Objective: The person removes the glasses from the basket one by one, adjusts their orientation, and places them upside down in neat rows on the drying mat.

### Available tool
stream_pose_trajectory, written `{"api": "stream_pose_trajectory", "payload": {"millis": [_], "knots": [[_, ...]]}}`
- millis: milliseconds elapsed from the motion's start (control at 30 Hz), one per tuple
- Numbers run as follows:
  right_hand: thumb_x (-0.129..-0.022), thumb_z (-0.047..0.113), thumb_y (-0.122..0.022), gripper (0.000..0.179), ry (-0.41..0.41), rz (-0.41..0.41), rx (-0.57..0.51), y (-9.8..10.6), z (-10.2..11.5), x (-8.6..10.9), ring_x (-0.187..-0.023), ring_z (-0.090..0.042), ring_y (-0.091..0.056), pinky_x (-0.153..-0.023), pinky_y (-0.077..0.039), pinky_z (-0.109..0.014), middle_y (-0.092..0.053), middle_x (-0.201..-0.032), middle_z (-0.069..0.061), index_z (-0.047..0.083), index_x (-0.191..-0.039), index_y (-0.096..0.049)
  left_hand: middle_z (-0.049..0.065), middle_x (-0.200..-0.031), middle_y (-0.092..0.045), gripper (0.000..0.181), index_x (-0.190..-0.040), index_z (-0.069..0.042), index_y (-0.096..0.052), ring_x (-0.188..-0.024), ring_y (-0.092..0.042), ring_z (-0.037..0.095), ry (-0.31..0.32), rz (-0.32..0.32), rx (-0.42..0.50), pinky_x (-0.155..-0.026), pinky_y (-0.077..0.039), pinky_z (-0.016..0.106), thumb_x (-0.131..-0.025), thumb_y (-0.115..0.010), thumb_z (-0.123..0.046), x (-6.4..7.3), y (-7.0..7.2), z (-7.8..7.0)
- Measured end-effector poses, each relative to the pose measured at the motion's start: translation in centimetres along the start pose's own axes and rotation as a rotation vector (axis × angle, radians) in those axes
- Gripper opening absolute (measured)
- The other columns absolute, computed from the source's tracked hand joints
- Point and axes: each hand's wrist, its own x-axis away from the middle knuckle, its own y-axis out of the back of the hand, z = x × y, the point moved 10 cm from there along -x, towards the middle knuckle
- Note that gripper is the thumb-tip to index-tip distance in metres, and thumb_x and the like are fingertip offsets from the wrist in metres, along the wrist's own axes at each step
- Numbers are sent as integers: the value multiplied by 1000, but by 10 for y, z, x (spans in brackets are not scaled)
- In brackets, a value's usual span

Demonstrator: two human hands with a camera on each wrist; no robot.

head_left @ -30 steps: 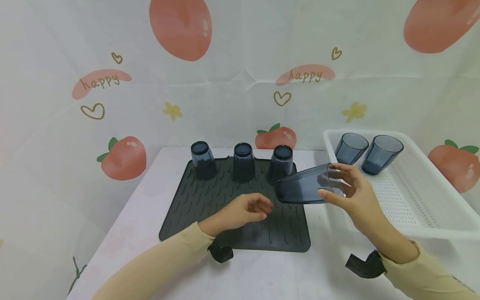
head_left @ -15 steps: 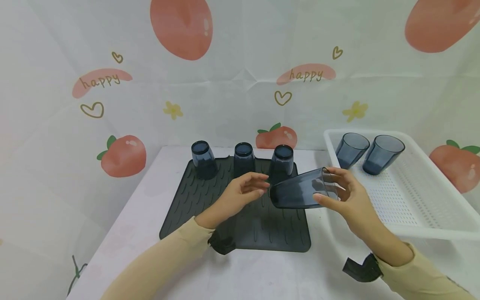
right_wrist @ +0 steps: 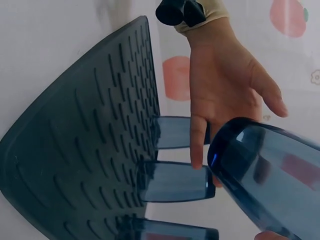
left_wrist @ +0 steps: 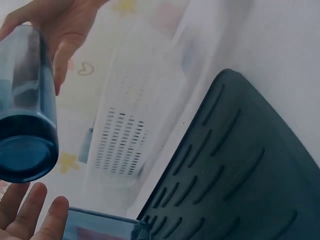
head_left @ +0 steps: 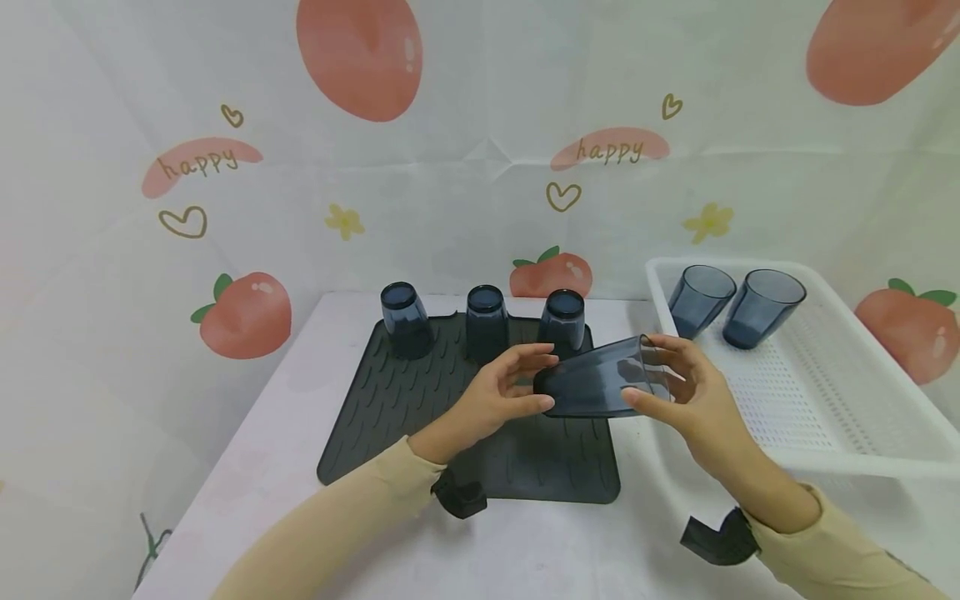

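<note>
My right hand [head_left: 705,396] grips a blue-tinted drinking glass [head_left: 588,383] by its rim end. The glass lies nearly on its side in the air over the right part of a black drying mat [head_left: 375,433], base toward the left. My left hand [head_left: 487,404] is right at that base, thumb and fingers spread around it. In the left wrist view its fingertips [left_wrist: 52,215] show just below the thick base. The right wrist view shows the left palm [right_wrist: 225,85] with fingers extended beside the glass. Three similar glasses [head_left: 487,325] stand upside down along the mat's back edge.
At the right is a white perforated basket [head_left: 840,462], with two blue glasses [head_left: 761,308] leaning mouth up inside its back left corner. A printed cloth backdrop [head_left: 450,183] rises behind the white table [head_left: 547,550].
My left hand has moved up and right to the base of the glass. My right hand has brought the glass slightly left and down. The standing glasses have not moved.
</note>
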Motion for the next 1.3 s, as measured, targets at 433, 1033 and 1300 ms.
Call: {"api": "stream_pose_trajectory", "payload": {"millis": [433, 1033, 1300], "knots": [[-84, 2, -73, 62, 20, 5, -63, -4, 7, 2, -103, -4, -58, -76, -54, -16, -51, -122, 3, 14, -136, -43, 17, -145, -37, 94, -146, -2, -34, -118, -50, 15, -9, 51, 121, -97, -50, 28, -75, -82, -41, -5, -19, -1], [-85, 5, -72, 64, 6, 12, -49, -8, 5, 2, -108, -5, -54, -80, -52, -14, -49, -126, -4, 12, -139, -40, 18, -140, -42, 83, -144, -1, -37, -115, -52, 14, -81, 9, 106, -93, -53, 30, -78, -83, -23, -5, -20, -1], [-86, 4, -70, 65, 33, 43, -71, -10, 9, 2, -109, -5, -54, -81, -52, -15, -47, -129, -7, 11, -141, -38, 21, -132, -47, 72, -138, 1, -43, -112, -55, 15, -164, -51, 83, -92, -53, 30, -78, -81, -10, -1, -14, -8]]}}
